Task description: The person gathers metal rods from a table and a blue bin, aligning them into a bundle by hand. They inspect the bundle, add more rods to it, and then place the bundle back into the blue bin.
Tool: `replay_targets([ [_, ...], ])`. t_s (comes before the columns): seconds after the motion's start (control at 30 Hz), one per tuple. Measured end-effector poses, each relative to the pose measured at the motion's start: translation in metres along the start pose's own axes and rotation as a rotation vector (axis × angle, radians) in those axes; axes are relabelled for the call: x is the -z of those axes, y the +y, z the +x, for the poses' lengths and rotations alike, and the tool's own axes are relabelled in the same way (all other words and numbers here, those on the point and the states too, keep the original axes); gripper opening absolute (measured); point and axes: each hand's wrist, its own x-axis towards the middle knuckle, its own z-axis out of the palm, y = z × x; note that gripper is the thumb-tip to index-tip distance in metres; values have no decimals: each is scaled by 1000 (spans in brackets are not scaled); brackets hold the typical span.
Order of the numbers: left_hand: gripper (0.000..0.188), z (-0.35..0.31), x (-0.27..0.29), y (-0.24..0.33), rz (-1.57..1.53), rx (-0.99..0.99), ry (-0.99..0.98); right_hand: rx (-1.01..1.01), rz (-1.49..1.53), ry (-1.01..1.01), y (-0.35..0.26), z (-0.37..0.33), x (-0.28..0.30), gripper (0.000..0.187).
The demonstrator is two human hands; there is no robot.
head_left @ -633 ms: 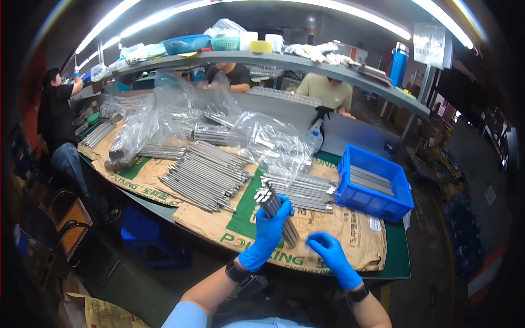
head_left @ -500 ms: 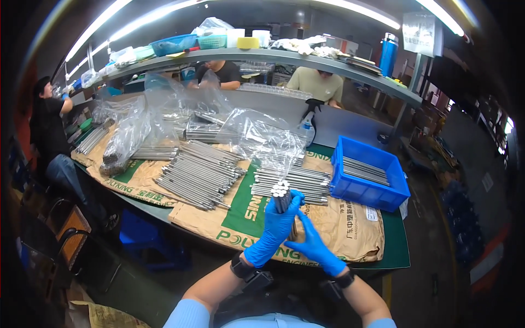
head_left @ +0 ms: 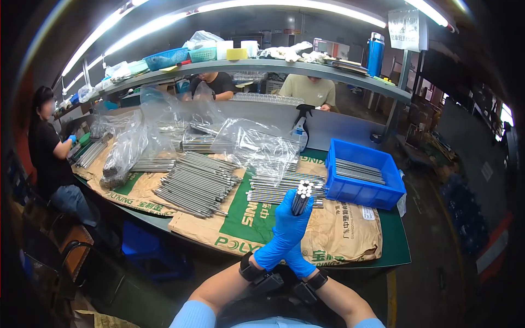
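Note:
My left hand (head_left: 285, 223), in a blue glove, is closed around a bundle of thin metal rods (head_left: 301, 195) held upright, its cut ends facing the camera. My right hand (head_left: 299, 263), also gloved in blue, sits directly under the left one and closes on the bundle's lower end, which is hidden. Both hands hover above the brown paper sack (head_left: 344, 235) at the table's near edge. Beyond them lies a flat pile of the same rods (head_left: 273, 188).
A blue bin (head_left: 377, 194) holding rods stands at the right. A bigger rod pile (head_left: 197, 183) and crumpled clear plastic bags (head_left: 257, 145) cover the middle. A spray bottle (head_left: 299, 130) stands by the divider. One person (head_left: 49, 156) works at the left, two more behind the divider.
My right hand left the sack and joined the left under the bundle. The bundle went from tilted over the table to upright and closer to me.

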Motion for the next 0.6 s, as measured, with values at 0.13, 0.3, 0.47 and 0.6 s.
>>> replay_targets([
  [0.13,25,-7,1,-10,90,47,13,-24,9,29,0,4,-4,54],
  [0.3,24,-22,1,-22,102,-21,99,-62,8,59,1,4,-7,53],
  [0.47,18,-30,9,-33,135,-56,158,-91,-1,70,-5,-4,-7,51],
  [0.6,12,-15,35,-31,-171,347,116,-118,5,15,-19,-24,-15,50],
])
